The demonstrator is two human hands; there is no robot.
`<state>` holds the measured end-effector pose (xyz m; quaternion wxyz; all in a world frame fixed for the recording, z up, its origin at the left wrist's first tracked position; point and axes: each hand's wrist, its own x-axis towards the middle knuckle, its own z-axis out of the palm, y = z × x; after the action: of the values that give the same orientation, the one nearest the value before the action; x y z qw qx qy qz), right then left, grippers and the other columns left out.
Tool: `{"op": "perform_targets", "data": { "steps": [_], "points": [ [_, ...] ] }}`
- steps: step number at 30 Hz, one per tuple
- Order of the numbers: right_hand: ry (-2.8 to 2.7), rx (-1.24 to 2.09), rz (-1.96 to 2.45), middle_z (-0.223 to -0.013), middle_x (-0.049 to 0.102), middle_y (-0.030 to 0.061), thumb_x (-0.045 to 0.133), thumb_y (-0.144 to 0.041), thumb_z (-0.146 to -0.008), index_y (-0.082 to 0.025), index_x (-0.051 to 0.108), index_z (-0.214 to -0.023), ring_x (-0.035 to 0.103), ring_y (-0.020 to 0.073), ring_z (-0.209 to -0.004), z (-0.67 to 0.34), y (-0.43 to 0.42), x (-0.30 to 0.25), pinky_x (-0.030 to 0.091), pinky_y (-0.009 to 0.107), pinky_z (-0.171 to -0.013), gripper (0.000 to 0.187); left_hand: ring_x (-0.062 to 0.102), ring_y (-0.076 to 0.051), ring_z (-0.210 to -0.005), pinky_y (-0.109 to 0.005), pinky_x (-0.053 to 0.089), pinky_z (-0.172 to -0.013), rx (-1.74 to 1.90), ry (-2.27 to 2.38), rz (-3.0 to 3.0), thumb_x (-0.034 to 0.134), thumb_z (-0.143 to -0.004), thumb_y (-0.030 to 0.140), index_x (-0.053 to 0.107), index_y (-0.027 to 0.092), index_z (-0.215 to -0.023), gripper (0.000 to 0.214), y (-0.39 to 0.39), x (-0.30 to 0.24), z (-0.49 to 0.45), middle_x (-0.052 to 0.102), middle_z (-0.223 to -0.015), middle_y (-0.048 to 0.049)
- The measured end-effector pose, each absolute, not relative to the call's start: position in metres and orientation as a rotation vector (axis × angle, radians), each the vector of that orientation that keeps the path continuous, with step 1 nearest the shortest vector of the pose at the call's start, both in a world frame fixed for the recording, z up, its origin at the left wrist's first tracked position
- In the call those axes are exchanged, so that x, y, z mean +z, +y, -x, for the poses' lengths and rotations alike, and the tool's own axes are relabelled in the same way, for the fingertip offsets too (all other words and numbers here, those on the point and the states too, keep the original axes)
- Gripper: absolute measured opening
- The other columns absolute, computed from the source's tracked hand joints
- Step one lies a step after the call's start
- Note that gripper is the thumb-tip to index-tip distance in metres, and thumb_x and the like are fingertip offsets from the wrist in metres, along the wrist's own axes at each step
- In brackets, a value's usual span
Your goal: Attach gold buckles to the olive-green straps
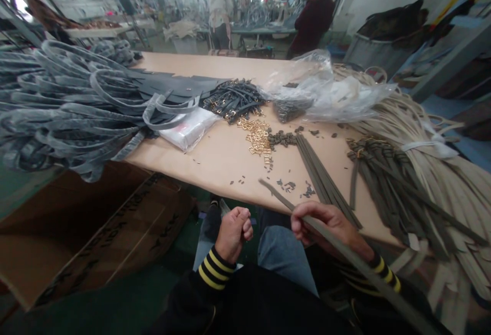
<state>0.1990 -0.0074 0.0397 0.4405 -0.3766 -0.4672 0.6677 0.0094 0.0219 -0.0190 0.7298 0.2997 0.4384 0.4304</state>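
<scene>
My right hand (320,222) grips a long olive strap (345,250) at the table's front edge. The strap's narrow end points up and left over the table, and its long tail runs down past my right sleeve. My left hand (233,230) is closed in a loose fist above my lap. A thin pale piece shows behind its fingers, too blurred to name. Small dark bits (287,186) lie on the table ahead of my hands. Beyond them are a heap of gold buckles (257,135), small olive loops (284,139) and a row of olive straps (322,176).
Bundled grey straps (69,105) hang over the table's left end. Dark buckled straps (233,99) and plastic bags (322,89) lie farther back. Olive straps (399,186) and beige straps (414,125) cover the right side. A cardboard box (153,227) stands low left. People stand in the background.
</scene>
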Motion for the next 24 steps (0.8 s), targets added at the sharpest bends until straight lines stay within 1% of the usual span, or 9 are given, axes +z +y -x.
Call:
{"op": "perform_targets", "data": {
  "steps": [3, 5, 7, 8, 10, 12, 17, 20, 24],
  "points": [
    [-1.424, 1.462, 1.271, -0.054, 0.049, -0.0024, 0.048, -0.038, -0.077, -0.016, 0.054, -0.074, 0.045, 0.0083, -0.046, -0.199, 0.0, 0.044, 0.035, 0.021, -0.045, 0.023, 0.039, -0.003, -0.038, -0.015, 0.03, -0.037, 0.998, 1.063, -0.877, 0.055, -0.069, 0.037, 0.043, 0.014, -0.07, 0.026, 0.018, -0.013, -0.011, 0.042, -0.046, 0.0087],
    [-1.664, 1.36, 1.471, -0.051, 0.045, -0.0033, 0.044, -0.036, -0.08, -0.015, 0.051, -0.065, 0.042, 0.0082, -0.046, -0.196, 0.001, 0.045, 0.033, 0.021, -0.047, 0.027, 0.043, -0.004, -0.043, -0.016, 0.034, -0.038, 0.978, 1.043, -0.973, 0.058, -0.067, 0.038, 0.047, 0.012, -0.083, 0.032, 0.017, -0.005, -0.01, 0.048, -0.056, 0.0056],
    [-1.872, 1.329, 1.569, -0.05, 0.042, -0.0037, 0.041, -0.033, -0.08, -0.015, 0.048, -0.059, 0.04, 0.0084, -0.047, -0.194, 0.0, 0.044, 0.031, 0.021, -0.047, 0.028, 0.042, -0.004, -0.042, -0.016, 0.035, -0.037, 0.928, 0.954, -0.971, 0.057, -0.067, 0.042, 0.047, 0.012, -0.093, 0.04, 0.017, 0.002, -0.009, 0.049, -0.059, 0.0048],
    [-1.952, 1.348, 1.587, -0.05, 0.041, -0.0037, 0.04, -0.031, -0.08, -0.015, 0.047, -0.058, 0.039, 0.0085, -0.047, -0.193, -0.002, 0.042, 0.03, 0.021, -0.047, 0.028, 0.039, -0.004, -0.04, -0.016, 0.034, -0.036, 0.926, 0.925, -0.944, 0.055, -0.069, 0.043, 0.048, 0.012, -0.091, 0.039, 0.017, 0.004, -0.008, 0.047, -0.056, 0.0057],
    [-2.058, 1.404, 1.581, -0.05, 0.04, -0.0034, 0.039, -0.03, -0.08, -0.015, 0.047, -0.057, 0.038, 0.0087, -0.048, -0.193, -0.007, 0.038, 0.028, 0.02, -0.046, 0.029, 0.032, -0.002, -0.035, -0.014, 0.029, -0.033, 0.974, 0.943, -0.863, 0.051, -0.071, 0.045, 0.048, 0.013, -0.083, 0.034, 0.019, 0.004, -0.007, 0.04, -0.047, 0.0087],
    [-2.106, 1.443, 1.543, -0.051, 0.04, -0.0031, 0.038, -0.029, -0.081, -0.015, 0.047, -0.058, 0.038, 0.0089, -0.049, -0.196, -0.013, 0.033, 0.029, 0.02, -0.047, 0.028, 0.028, -0.002, -0.032, -0.013, 0.025, -0.031, 1.015, 1.011, -0.791, 0.051, -0.072, 0.044, 0.047, 0.015, -0.077, 0.03, 0.022, 0.002, -0.006, 0.035, -0.043, 0.0103],
    [-2.111, 1.57, 1.455, -0.051, 0.04, -0.0038, 0.038, -0.029, -0.081, -0.015, 0.045, -0.06, 0.038, 0.0079, -0.049, -0.204, -0.022, 0.023, 0.028, 0.02, -0.047, 0.026, 0.03, -0.001, -0.033, -0.012, 0.025, -0.029, 0.979, 1.114, -0.711, 0.053, -0.069, 0.047, 0.044, 0.018, -0.082, 0.033, 0.027, -0.004, -0.002, 0.043, -0.051, 0.009],
    [-2.107, 1.648, 1.419, -0.05, 0.038, -0.0043, 0.039, -0.028, -0.081, -0.015, 0.043, -0.058, 0.036, 0.0073, -0.047, -0.206, -0.025, 0.02, 0.027, 0.019, -0.046, 0.027, 0.029, -0.001, -0.032, -0.011, 0.023, -0.029, 0.97, 1.159, -0.691, 0.054, -0.067, 0.047, 0.043, 0.019, -0.083, 0.034, 0.03, -0.009, 0.001, 0.041, -0.051, 0.0099],
    [-2.157, 1.669, 1.417, -0.05, 0.041, -0.0038, 0.039, -0.027, -0.082, -0.015, 0.048, -0.061, 0.038, 0.0078, -0.047, -0.211, -0.029, 0.015, 0.03, 0.02, -0.047, 0.026, 0.024, 0.0, -0.029, -0.012, 0.021, -0.029, 0.895, 1.164, -0.775, 0.056, -0.065, 0.044, 0.044, 0.016, -0.071, 0.031, 0.031, -0.016, 0.003, 0.036, -0.043, 0.0112]
  ]
}}
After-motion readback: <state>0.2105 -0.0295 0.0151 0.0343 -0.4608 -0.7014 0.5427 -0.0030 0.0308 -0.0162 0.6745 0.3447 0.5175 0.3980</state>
